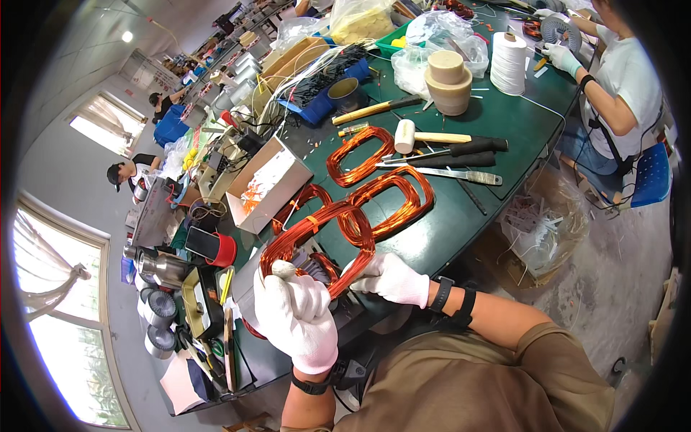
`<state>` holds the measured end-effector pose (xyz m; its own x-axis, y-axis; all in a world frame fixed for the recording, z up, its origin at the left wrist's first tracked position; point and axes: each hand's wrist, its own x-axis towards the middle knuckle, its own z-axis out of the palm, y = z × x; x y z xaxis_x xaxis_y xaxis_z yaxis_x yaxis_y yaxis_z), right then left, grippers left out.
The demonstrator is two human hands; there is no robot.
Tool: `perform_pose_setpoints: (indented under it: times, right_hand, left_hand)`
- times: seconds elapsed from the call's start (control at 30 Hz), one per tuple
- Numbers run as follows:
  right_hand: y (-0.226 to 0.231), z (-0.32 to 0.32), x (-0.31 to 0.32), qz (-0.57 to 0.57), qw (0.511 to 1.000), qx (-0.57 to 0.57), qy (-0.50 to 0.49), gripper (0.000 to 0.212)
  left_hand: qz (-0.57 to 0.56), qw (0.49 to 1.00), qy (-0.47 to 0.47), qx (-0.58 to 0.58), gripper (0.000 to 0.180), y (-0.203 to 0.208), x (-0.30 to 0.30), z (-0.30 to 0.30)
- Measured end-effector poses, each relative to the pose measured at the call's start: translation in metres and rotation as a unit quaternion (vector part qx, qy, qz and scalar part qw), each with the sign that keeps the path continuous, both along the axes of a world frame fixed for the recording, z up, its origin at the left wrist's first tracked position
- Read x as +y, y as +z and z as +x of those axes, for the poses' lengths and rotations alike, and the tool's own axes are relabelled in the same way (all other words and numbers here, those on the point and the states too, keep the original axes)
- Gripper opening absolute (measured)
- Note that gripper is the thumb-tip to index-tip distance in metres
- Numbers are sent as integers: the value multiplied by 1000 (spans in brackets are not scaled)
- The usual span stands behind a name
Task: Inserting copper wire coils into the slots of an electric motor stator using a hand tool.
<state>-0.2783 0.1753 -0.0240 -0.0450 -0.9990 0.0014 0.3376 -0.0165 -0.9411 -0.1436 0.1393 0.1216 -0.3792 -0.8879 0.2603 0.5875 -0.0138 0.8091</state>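
Both my hands wear white gloves and hold a loop of copper winding wire (309, 227) above the near edge of the green table. My left hand (299, 317) closes around the loop's left side, thumb on top. At its lower right end, my right hand (392, 279) pinches the bundle between thumb and fingers. Beneath the loop sits a grey slotted metal core (313, 268), partly hidden by wire and glove. Beyond lie further copper coils, one oval coil (335, 164) and a larger coil (427, 193); a strand bundle appears to overlap the larger one.
Past the coils lie a white-headed mallet (404, 137), black-handled shears (475, 150) and a hammer (367, 111). An open white box (291, 175) stands left of them. A thread cone (508, 65) is farther back. A co-worker's gloved hand (561, 59) touches a round grey core at right.
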Motion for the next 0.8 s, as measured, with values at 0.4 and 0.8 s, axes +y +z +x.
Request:
perform_pose_setpoints:
  times: [0.4,0.8]
  right_hand:
    - [-9,-1,-4,-138,983,106,-52,20]
    - [135,-36,39,-414,741,395,-352,35]
  left_hand:
    - [-25,999,-7,-20,29,9,-7,-2]
    - [-67,934,-18,-350,21,76,-9,-14]
